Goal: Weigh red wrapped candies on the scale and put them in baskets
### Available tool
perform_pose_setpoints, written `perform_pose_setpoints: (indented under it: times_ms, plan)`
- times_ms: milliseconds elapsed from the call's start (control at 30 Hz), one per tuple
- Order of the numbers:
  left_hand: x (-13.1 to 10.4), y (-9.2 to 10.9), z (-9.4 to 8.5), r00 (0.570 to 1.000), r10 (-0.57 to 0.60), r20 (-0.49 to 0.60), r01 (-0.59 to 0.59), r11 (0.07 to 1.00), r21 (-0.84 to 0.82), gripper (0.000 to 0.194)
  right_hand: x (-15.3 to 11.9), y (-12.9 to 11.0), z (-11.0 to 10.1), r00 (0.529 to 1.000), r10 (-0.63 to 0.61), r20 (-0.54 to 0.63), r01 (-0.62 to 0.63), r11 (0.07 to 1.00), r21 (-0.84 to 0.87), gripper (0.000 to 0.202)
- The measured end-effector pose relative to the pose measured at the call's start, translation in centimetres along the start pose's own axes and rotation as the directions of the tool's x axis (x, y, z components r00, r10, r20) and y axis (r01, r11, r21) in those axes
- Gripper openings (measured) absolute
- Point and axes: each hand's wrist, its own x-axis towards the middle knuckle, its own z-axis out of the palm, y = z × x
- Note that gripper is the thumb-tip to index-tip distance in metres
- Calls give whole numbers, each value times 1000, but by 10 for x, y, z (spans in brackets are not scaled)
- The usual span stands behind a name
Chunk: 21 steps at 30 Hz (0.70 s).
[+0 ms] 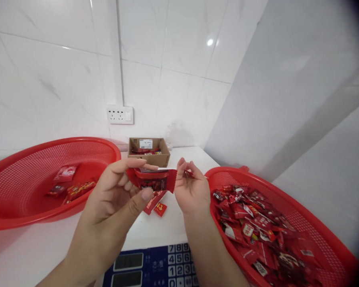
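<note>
My left hand grips a small red snack packet between thumb and fingers, above the white table. The packet has a dark printed picture and a serrated right end. My right hand is closed beside that end, with its fingertips curled up together. A bit of red shows between those fingers, but what it belongs to is hidden. Below the held packet, a long red packet and a small red and yellow packet lie on the table.
On the left stands a red perforated basket with several packets inside. A fuller red basket at the right holds many red packets. An open cardboard box stands by the wall. A blue scale panel is in front.
</note>
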Motion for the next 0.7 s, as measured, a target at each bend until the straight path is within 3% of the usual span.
perform_pose_setpoints:
  times_ms: [200,300,567,700]
  plan:
    - [1,-6,0,999,16,38,-17,999,28,36,3,-8,-6,992,-44,117,49,998,-45,9]
    - [2,-7,-1,999,19,45,-20,1000,21,36,4,-12,-7,992,-68,107,77,994,-82,6]
    - [1,-5,1,999,15,38,-16,1000,20,36,6,-9,-6,995,16,99,2,984,-178,12]
    - [1,-4,2,999,-1,38,1,1000,19,36,5,-6,-5,999,-5,32,11,983,-185,14]
